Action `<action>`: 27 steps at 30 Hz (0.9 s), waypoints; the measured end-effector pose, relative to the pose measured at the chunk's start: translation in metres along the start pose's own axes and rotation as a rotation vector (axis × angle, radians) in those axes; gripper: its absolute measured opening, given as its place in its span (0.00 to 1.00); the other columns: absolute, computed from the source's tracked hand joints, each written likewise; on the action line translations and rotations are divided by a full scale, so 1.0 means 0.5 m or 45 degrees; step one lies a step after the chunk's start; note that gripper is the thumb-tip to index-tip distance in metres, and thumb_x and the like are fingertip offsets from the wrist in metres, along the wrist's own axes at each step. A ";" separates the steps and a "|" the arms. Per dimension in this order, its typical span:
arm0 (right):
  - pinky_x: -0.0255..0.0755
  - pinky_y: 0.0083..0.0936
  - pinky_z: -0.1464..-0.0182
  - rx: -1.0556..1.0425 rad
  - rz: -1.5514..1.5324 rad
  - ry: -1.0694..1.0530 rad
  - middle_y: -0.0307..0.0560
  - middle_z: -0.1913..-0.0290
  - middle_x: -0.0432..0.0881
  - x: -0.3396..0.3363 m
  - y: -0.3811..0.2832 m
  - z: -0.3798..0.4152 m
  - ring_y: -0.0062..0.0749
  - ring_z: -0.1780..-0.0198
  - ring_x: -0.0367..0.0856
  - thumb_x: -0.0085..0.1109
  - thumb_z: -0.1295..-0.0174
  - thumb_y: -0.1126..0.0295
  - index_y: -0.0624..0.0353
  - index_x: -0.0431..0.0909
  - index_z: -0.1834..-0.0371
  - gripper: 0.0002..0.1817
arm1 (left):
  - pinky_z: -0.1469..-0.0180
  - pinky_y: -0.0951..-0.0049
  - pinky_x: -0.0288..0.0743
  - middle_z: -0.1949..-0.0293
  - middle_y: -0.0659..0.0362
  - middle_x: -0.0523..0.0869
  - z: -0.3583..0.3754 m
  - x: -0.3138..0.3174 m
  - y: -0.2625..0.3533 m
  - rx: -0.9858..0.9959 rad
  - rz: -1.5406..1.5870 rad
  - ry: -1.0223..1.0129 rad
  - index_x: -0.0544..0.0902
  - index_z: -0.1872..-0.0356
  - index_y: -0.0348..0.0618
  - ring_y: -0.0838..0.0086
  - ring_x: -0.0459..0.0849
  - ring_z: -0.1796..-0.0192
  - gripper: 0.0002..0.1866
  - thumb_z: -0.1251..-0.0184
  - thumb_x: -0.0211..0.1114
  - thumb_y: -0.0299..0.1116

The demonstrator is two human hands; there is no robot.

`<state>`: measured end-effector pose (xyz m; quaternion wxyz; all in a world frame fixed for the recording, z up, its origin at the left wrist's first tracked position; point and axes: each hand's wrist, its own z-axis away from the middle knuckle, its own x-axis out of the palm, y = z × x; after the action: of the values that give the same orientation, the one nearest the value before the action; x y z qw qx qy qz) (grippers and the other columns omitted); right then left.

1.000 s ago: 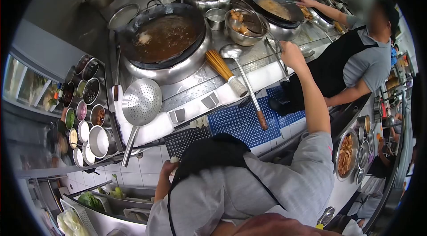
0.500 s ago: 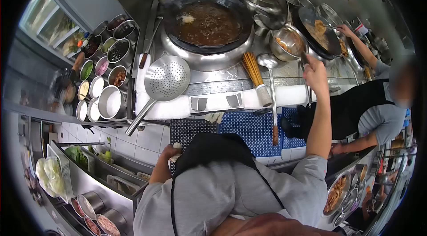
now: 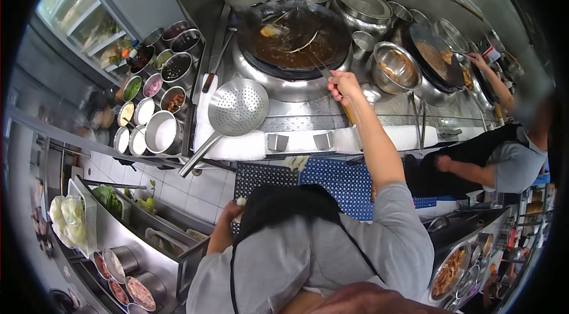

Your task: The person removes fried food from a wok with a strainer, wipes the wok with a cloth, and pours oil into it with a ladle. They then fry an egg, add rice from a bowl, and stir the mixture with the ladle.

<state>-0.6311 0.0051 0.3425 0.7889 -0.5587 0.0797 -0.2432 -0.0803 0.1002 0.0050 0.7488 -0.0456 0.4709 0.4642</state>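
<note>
Now right hand (image 3: 342,85) gripping ladle (image 3: 296,38), bowl in wok (image 3: 294,32)

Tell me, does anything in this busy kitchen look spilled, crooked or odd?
Nothing looks spilled or broken. The one thing that stands out is the perforated skimmer: its bowl lies on the white cloth while its long handle juts out over the counter edge. The right hand holds a ladle in the wok.
</note>
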 end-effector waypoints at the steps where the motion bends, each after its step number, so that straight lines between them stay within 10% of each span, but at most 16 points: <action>1: 0.53 0.17 0.89 0.039 -0.048 -0.026 0.41 0.79 0.73 0.008 0.003 0.000 0.18 0.86 0.64 0.53 0.39 0.79 0.67 0.63 0.36 0.26 | 0.52 0.56 0.80 0.58 0.44 0.86 0.009 0.020 -0.009 0.055 -0.141 0.024 0.84 0.60 0.37 0.52 0.85 0.55 0.24 0.48 0.62 0.49; 2: 0.53 0.17 0.88 0.079 -0.097 -0.052 0.41 0.79 0.73 0.012 0.007 -0.002 0.18 0.86 0.64 0.53 0.39 0.79 0.66 0.62 0.36 0.26 | 0.57 0.60 0.83 0.60 0.43 0.86 0.002 0.068 -0.035 -0.252 0.419 0.043 0.85 0.62 0.37 0.52 0.87 0.58 0.23 0.48 0.62 0.49; 13: 0.50 0.14 0.89 0.178 -0.402 -0.281 0.40 0.78 0.72 -0.071 0.023 0.053 0.16 0.86 0.62 0.50 0.37 0.79 0.62 0.64 0.39 0.21 | 0.67 0.57 0.83 0.65 0.45 0.87 0.082 -0.125 0.105 -0.850 0.873 -0.167 0.84 0.65 0.28 0.58 0.88 0.67 0.27 0.55 0.71 0.47; 23: 0.51 0.12 0.90 -0.053 -0.412 -0.001 0.40 0.78 0.72 -0.271 -0.042 0.273 0.14 0.87 0.61 0.53 0.37 0.77 0.62 0.66 0.40 0.21 | 0.52 0.61 0.78 0.56 0.42 0.85 -0.088 -0.037 -0.004 -0.176 0.334 -0.090 0.86 0.59 0.38 0.57 0.85 0.53 0.30 0.58 0.69 0.53; 27: 0.51 0.11 0.91 -0.149 -0.355 0.261 0.40 0.78 0.73 -0.380 -0.069 0.349 0.15 0.87 0.62 0.52 0.38 0.78 0.63 0.66 0.41 0.21 | 0.60 0.61 0.81 0.59 0.47 0.87 -0.027 -0.167 0.111 -0.436 0.743 -0.164 0.83 0.55 0.38 0.61 0.87 0.58 0.30 0.54 0.70 0.51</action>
<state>-0.7371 0.2330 0.4101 0.7016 -0.5815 0.0955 -0.4006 -0.1409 0.0705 0.0803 0.5942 -0.0045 0.3312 0.7329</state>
